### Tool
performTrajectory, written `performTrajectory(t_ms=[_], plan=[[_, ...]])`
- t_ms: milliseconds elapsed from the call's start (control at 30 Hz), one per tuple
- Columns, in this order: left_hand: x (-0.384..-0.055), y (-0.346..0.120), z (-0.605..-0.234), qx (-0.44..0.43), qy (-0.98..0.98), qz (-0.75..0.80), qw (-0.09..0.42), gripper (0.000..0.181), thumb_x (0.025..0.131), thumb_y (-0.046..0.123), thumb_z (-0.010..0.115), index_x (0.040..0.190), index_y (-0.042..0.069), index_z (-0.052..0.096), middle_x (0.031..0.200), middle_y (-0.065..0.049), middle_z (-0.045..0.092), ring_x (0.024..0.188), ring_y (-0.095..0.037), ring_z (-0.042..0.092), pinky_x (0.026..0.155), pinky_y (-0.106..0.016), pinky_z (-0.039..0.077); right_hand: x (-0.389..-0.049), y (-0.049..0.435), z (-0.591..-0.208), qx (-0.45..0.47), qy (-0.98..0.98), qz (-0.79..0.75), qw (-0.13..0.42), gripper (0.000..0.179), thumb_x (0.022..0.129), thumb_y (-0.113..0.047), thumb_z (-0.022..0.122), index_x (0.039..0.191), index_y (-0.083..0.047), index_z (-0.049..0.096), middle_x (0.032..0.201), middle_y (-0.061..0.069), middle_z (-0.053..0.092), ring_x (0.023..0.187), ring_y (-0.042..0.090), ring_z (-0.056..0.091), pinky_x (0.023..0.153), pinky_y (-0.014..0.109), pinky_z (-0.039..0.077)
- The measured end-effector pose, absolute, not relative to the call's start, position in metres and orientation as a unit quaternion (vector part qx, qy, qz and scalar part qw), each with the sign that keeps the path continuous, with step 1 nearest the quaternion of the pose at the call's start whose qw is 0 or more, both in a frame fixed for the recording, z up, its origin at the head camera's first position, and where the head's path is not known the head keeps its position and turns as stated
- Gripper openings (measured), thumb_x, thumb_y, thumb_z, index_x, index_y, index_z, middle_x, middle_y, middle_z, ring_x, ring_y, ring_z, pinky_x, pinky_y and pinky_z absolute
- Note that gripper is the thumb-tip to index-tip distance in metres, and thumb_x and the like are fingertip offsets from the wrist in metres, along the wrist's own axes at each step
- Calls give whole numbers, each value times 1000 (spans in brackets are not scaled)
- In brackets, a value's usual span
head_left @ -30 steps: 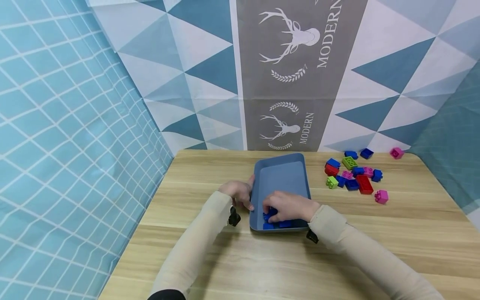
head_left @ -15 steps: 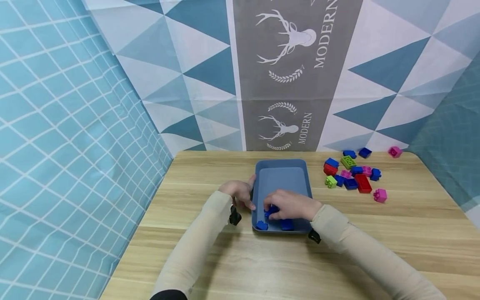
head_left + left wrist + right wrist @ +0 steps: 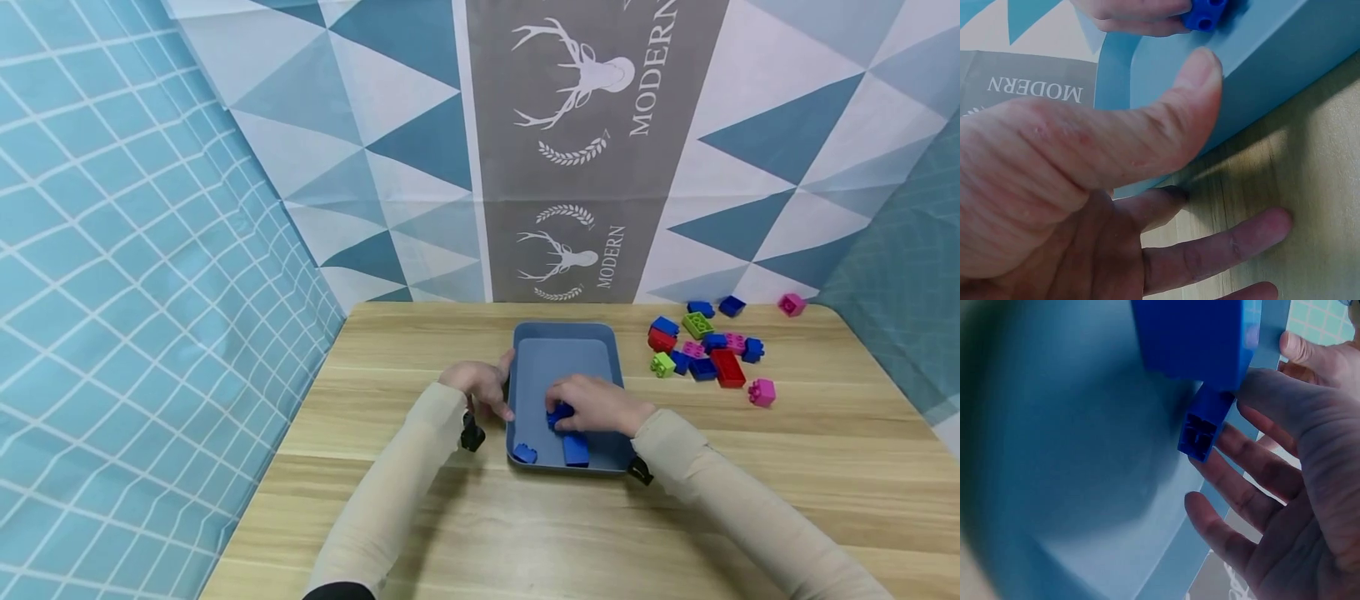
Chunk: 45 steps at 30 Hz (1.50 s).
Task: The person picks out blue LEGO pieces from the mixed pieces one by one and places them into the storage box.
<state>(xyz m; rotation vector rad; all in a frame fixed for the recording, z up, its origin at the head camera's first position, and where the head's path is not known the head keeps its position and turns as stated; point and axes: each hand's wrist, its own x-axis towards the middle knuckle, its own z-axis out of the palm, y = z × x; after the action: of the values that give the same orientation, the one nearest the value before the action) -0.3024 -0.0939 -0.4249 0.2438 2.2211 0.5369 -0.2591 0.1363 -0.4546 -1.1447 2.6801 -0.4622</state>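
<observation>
A grey-blue tray (image 3: 525, 375) lies on the wooden table between the hands. My right hand (image 3: 596, 404) is over its front half and pinches a small blue toy brick (image 3: 1204, 425) between thumb and fingers; the brick's hollow underside shows in the right wrist view. Close by, a larger blue brick (image 3: 576, 450) stands in the tray, and another small blue brick (image 3: 525, 453) lies in the front left corner. At the tray's left side is my left hand (image 3: 483, 387), its thumb against the rim and its other fingers extended loosely along the outside.
To the tray's right lies a loose group of bricks, including a red brick (image 3: 727, 368), a green brick (image 3: 697, 325) and several blue ones. A pink brick (image 3: 762, 392) sits apart in front, another pink brick (image 3: 791, 304) at the back edge. A patterned cloth (image 3: 420, 150) hangs behind the table (image 3: 405, 350).
My right hand has moved slightly right with the small blue brick. The tray has turned straighter and shifted a little toward me. My left hand has stayed at its left rim.
</observation>
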Motion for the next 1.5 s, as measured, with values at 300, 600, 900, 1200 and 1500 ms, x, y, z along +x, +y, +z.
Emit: performTrajectory(t_ms=[300, 600, 900, 1200, 1500], plan=[[-299, -90, -429, 95, 887, 208, 401, 128, 85, 25, 84, 162, 33, -19, 148, -20, 55, 95, -24, 69, 81, -42, 58, -265, 149, -466, -362, 915, -154, 91, 17, 87, -25, 83, 97, -17, 71, 96, -4, 70, 86, 13, 58, 84, 40, 55], [-298, -90, -435, 97, 889, 200, 401, 128, 85, 25, 84, 162, 32, -18, 149, -19, 55, 91, -23, 70, 76, -40, 58, -265, 159, -471, -331, 926, -158, 89, 19, 90, -30, 80, 102, -18, 70, 101, -2, 69, 91, 15, 60, 88, 43, 57], [-294, -96, -435, 96, 881, 230, 403, 128, 85, 23, 84, 163, 31, -17, 162, -21, 36, 95, -24, 69, 86, -46, 58, -267, 194, -454, -314, 931, -187, -7, 17, 95, -26, 74, 106, -13, 72, 108, 2, 68, 97, 22, 65, 87, 44, 57], [-297, -113, -434, 120, 866, 251, 416, 132, 83, 27, 87, 162, 33, -19, 171, -17, 8, 101, -27, 68, 92, -47, 57, -272, 266, -452, -233, 953, -187, -47, 31, 94, -15, 73, 122, -4, 67, 124, 19, 67, 119, 42, 59, 102, 64, 46], [-305, -108, -431, 134, 866, 245, 415, 141, 78, 27, 91, 160, 36, -23, 172, -14, 6, 96, -29, 70, 91, -49, 57, -278, 313, -473, -173, 971, -160, -51, 42, 90, -14, 76, 128, -1, 61, 140, 32, 54, 132, 53, 43, 107, 73, 35]])
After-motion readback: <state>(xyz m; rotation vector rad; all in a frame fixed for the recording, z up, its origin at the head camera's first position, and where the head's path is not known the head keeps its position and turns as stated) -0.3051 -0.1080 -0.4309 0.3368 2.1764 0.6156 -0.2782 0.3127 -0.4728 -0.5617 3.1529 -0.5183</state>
